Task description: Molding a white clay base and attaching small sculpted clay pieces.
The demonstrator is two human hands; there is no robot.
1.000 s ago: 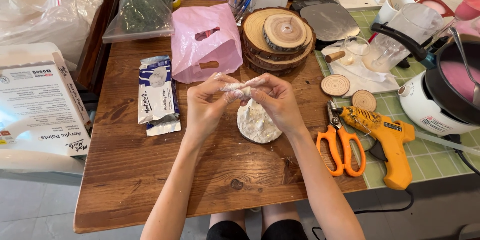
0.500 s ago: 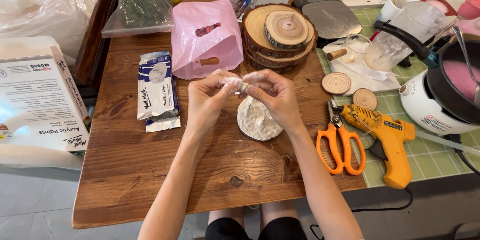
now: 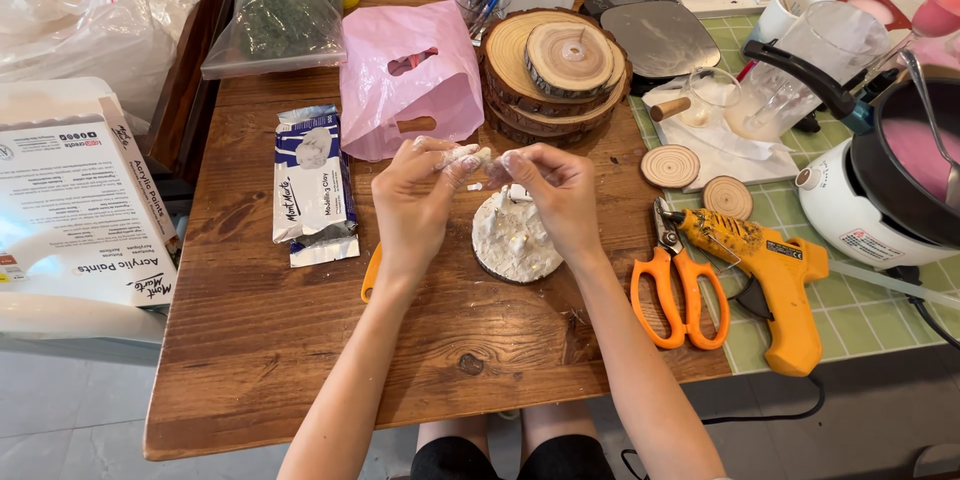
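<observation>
My left hand (image 3: 420,198) and my right hand (image 3: 552,192) meet above the table, fingertips pinched together on a small lump of white clay (image 3: 468,156). Both hands are smeared with white. Just below them lies a round wood slice (image 3: 513,240) covered with white clay, partly hidden by my right hand. An orange handle (image 3: 371,274) pokes out from under my left wrist. A blue and white clay packet (image 3: 312,186) lies to the left.
Pink plastic bag (image 3: 405,75), stacked wood slices (image 3: 555,68), two small wood discs (image 3: 670,167), orange scissors (image 3: 680,290) and a yellow glue gun (image 3: 770,275) lie around. A white pot with pink contents (image 3: 890,180) stands right. A white box (image 3: 75,205) sits left.
My hands keep working the clay lump between the fingertips, staying over the wood slice. The view has shifted slightly.
</observation>
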